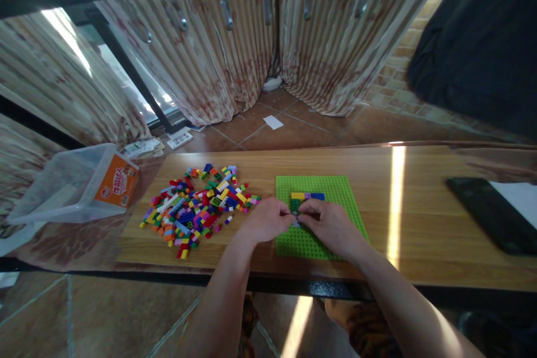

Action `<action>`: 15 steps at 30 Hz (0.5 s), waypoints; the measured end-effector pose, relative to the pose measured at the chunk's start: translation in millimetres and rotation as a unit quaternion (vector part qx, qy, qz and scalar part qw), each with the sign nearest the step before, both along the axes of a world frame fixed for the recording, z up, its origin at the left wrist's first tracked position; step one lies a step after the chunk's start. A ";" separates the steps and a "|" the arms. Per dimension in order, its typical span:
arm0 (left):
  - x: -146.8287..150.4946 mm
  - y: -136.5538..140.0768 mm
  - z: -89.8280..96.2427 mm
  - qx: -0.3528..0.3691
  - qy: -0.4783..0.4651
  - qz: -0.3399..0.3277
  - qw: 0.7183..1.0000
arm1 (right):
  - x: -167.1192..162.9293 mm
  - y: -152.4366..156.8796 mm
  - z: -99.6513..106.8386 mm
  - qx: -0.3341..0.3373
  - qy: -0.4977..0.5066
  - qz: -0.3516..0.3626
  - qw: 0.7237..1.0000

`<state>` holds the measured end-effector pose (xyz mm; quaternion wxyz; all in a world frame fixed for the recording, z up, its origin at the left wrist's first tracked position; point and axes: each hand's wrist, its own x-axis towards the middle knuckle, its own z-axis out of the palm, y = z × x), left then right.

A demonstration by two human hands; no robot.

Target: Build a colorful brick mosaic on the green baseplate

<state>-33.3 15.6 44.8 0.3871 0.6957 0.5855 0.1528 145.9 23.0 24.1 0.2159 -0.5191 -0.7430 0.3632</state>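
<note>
At the near side of the counter (247,260), the left hand (268,218) and the right hand (329,221) meet over a green board (296,246), their fingertips bunched close around a small grey brick (296,222) that is partly hidden. I cannot tell whether either hand's fingers are clamped on it or merely touching it. The step in hand looks like seating or lining up that brick on the studs. Just beyond the fingers sits a green brick (295,204), and behind it runs a yellow, purple and blue row (308,196) near the board's far part. The next move seems to call for squaring the grey brick to the studs and pressing straight down, without knocking its neighbours. Left of the board, well apart from the row, loose bricks (197,207) lie in a wide heap, probably the supply for further pieces. Farther off hang patterned curtains (251,50).
</note>
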 end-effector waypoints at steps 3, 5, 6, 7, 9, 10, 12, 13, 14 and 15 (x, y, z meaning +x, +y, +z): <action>0.7 1.8 0.5 0.018 0.024 0.003 1.000 | -0.7 -1.7 0.6 0.002 -0.003 0.004 1.000; 0.7 2.8 2.2 0.018 0.046 0.001 0.999 | -2.1 -3.2 1.9 0.004 -0.012 0.003 1.000; 0.6 3.1 3.1 0.014 0.055 -0.002 0.998 | -3.1 -3.9 2.9 0.003 -0.020 0.000 1.000; 0.3 3.3 4.1 0.010 0.059 -0.005 0.998 | -4.1 -4.6 4.0 0.000 -0.029 -0.004 1.000; -0.5 3.3 5.7 0.001 0.061 -0.010 0.998 | -5.6 -5.7 6.4 -0.008 -0.052 -0.015 0.999; -1.1 3.2 6.3 -0.003 0.061 -0.013 0.998 | -6.0 -6.2 7.5 -0.012 -0.063 -0.019 0.998; -2.3 2.9 6.5 -0.009 0.059 -0.015 0.998 | -5.8 -7.0 9.1 -0.015 -0.085 -0.023 0.996; -2.8 2.7 6.1 -0.012 0.059 -0.017 0.998 | -5.2 -7.3 9.6 -0.014 -0.094 -0.022 0.995; -3.1 2.6 5.5 -0.015 0.059 -0.020 0.998 | -4.4 -7.6 10.0 -0.012 -0.101 -0.019 0.995; -3.1 2.5 4.6 -0.020 0.058 -0.023 0.998 | -3.5 -7.8 10.2 -0.009 -0.106 -0.014 0.994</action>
